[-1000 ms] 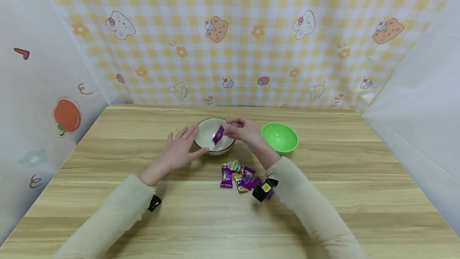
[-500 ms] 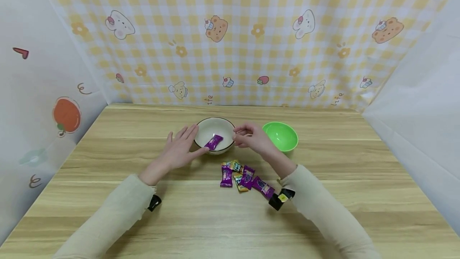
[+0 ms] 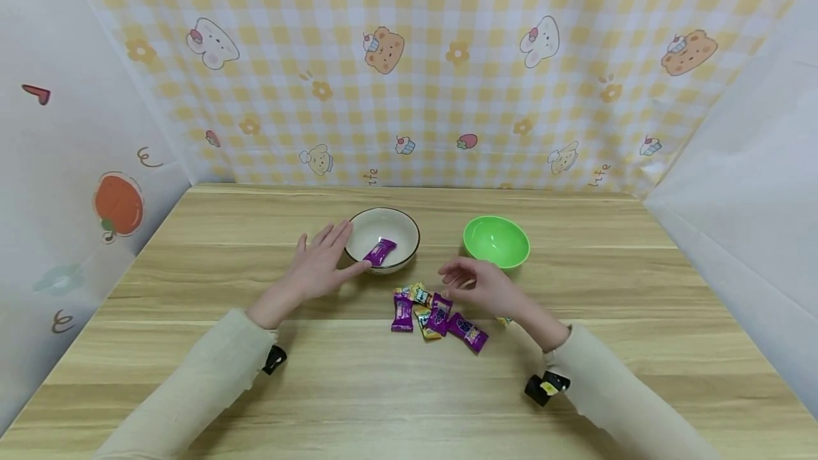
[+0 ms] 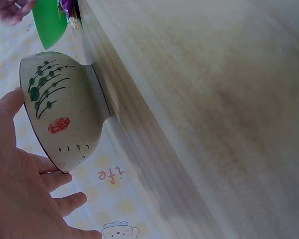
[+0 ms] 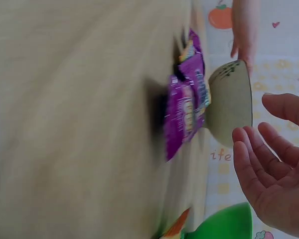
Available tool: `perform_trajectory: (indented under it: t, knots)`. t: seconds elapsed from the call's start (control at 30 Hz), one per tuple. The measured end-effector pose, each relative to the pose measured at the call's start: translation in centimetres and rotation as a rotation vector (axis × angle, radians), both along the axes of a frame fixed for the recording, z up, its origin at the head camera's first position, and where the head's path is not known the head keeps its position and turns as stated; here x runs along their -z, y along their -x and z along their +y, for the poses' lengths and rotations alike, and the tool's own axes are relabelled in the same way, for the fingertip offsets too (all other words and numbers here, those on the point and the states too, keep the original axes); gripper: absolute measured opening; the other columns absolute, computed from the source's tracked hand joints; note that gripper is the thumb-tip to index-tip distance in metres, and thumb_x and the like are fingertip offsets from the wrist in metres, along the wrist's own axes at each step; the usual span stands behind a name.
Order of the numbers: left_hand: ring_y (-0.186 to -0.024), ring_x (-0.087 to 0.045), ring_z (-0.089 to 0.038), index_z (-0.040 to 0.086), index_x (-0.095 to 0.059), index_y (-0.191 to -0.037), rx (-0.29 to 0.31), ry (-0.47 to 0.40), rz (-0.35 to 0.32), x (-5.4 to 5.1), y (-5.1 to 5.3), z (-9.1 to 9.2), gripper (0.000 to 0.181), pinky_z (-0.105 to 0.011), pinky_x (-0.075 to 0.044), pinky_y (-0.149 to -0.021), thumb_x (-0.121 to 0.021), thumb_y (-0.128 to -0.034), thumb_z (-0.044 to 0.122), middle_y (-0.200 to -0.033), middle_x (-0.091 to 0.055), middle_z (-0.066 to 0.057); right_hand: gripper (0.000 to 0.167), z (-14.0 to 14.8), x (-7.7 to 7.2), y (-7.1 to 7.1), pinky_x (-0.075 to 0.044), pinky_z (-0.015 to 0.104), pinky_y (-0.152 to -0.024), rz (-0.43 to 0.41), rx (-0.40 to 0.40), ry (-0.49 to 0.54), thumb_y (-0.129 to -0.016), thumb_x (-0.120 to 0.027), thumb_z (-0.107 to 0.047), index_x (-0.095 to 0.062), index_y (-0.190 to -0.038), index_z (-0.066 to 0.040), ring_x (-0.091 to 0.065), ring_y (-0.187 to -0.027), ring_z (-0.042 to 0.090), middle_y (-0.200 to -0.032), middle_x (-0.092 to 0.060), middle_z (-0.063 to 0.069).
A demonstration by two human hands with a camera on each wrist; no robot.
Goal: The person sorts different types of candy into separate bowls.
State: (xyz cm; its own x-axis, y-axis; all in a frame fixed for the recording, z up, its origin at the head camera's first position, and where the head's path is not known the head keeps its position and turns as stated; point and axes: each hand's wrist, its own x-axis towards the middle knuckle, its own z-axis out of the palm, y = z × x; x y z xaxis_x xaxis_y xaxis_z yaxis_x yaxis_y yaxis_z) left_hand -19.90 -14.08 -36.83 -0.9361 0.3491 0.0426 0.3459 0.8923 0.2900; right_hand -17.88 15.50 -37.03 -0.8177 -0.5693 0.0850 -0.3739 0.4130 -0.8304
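The left hand [image 3: 314,270] touches the rim of the cream bowl [image 3: 409,236] with thumb and fingertips, fingers spread; in the left wrist view, this hand [image 4: 20,184] meets the painted bowl [image 4: 65,104] at its edge. Inside the bowl lies one purple packet [image 3: 380,252]. The right hand [image 3: 482,287] is above the table, between the small packets [image 3: 440,314] and the green bowl [image 3: 497,243], its fingers loosely bent around nothing. In the right wrist view, that hand [image 5: 279,169] has a gap between thumb and fingers, with purple packets [image 5: 182,109] beside it.
Several purple and yellow packets lie in a cluster in front of the bowls. Another yellow packet [image 3: 504,320] shows partly beneath the right forearm. Behind the wooden table [image 3: 319,389] hangs a checked cloth [image 3: 434,91].
The right hand has moved away from the cream bowl, rightward and nearer the person. The purple packet it held over the bowl now lies inside. The left hand has stayed in place.
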Motion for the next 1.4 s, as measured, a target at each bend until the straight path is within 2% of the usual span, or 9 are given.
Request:
perform_trajectory:
  t: [0.23, 0.47, 0.6, 0.83, 1.0, 1.2, 1.4]
  knots:
    - [-0.130, -0.009, -0.031, 0.004, -0.014, -0.141, -0.002, 0.003, -0.018, -0.1, 0.0, 0.0, 0.087, -0.059, 0.002, -0.097, -0.037, -0.0822, 0.063, -0.145, -0.013, -0.010, 0.037, 0.9, 1.0, -1.0, -0.049, 0.029, -0.072, 0.064, -0.011, -0.077, -0.076, -0.068, -0.006, -0.054, -0.108, 0.005, -0.058, -0.085, 0.022, -0.098, -0.058, 0.014]
    - [-0.130, -0.008, -0.031, 0.005, -0.014, -0.141, -0.004, 0.001, -0.023, -0.1, 0.1, -0.1, 0.086, -0.058, 0.003, -0.097, -0.038, -0.0826, 0.063, -0.145, -0.012, -0.009, 0.046, 0.6, 2.1, -0.9, -0.047, 0.029, -0.076, 0.113, -0.034, -0.148, -0.075, -0.071, -0.017, -0.052, -0.112, 0.002, -0.056, -0.091, 0.022, -0.105, -0.056, 0.012]
    - [-0.130, -0.010, -0.032, 0.005, -0.014, -0.141, -0.004, 0.001, -0.019, 0.0, 0.1, -0.1, 0.085, -0.058, 0.003, -0.097, -0.038, -0.0826, 0.063, -0.145, -0.013, -0.010, 0.051, 0.2, 2.3, -0.6, -0.046, 0.030, -0.078, 0.102, -0.033, -0.205, -0.073, -0.072, -0.023, -0.051, -0.114, 0.001, -0.055, -0.092, 0.020, -0.107, -0.056, 0.010]
    - [-0.130, -0.010, -0.032, 0.005, -0.014, -0.141, -0.006, -0.002, -0.022, 0.0, 0.0, -0.1, 0.084, -0.058, 0.004, -0.097, -0.040, -0.0835, 0.060, -0.145, -0.012, -0.010, 0.054, -0.6, 2.1, -0.3, -0.044, 0.032, -0.079, 0.058, -0.021, -0.258, -0.071, -0.074, -0.022, -0.050, -0.115, 0.000, -0.053, -0.089, 0.018, -0.101, -0.056, 0.007]
    - [-0.130, -0.011, -0.032, 0.005, -0.014, -0.141, -0.004, 0.003, -0.014, 0.1, 0.1, -0.1, 0.085, -0.059, 0.003, -0.097, -0.038, -0.0827, 0.062, -0.145, -0.014, -0.010, 0.050, -0.8, 2.1, -0.2, -0.043, 0.031, -0.077, 0.053, -0.051, -0.249, -0.070, -0.074, -0.021, -0.053, -0.111, -0.001, -0.051, -0.086, 0.016, -0.094, -0.054, 0.003]
    - [-0.129, -0.013, -0.033, 0.005, -0.015, -0.141, 0.006, 0.016, 0.004, 0.2, 0.2, -0.2, 0.088, -0.060, -0.002, -0.096, -0.033, -0.0812, 0.067, -0.145, -0.015, -0.010, 0.036, -0.5, 2.4, -0.2, -0.041, 0.031, -0.076, 0.089, -0.066, -0.271, -0.069, -0.075, -0.021, -0.057, -0.096, -0.005, -0.048, -0.084, 0.014, -0.091, -0.052, -0.001]
    - [-0.129, -0.012, -0.032, 0.006, -0.014, -0.141, 0.004, 0.012, -0.002, 0.2, 0.2, -0.3, 0.088, -0.060, -0.001, -0.096, -0.032, -0.0813, 0.067, -0.145, -0.015, -0.010, 0.027, -0.2, 2.3, -0.1, -0.039, 0.029, -0.073, 0.023, -0.056, -0.273, -0.069, -0.074, -0.018, -0.055, -0.087, -0.011, -0.047, -0.080, 0.013, -0.086, -0.053, -0.005]
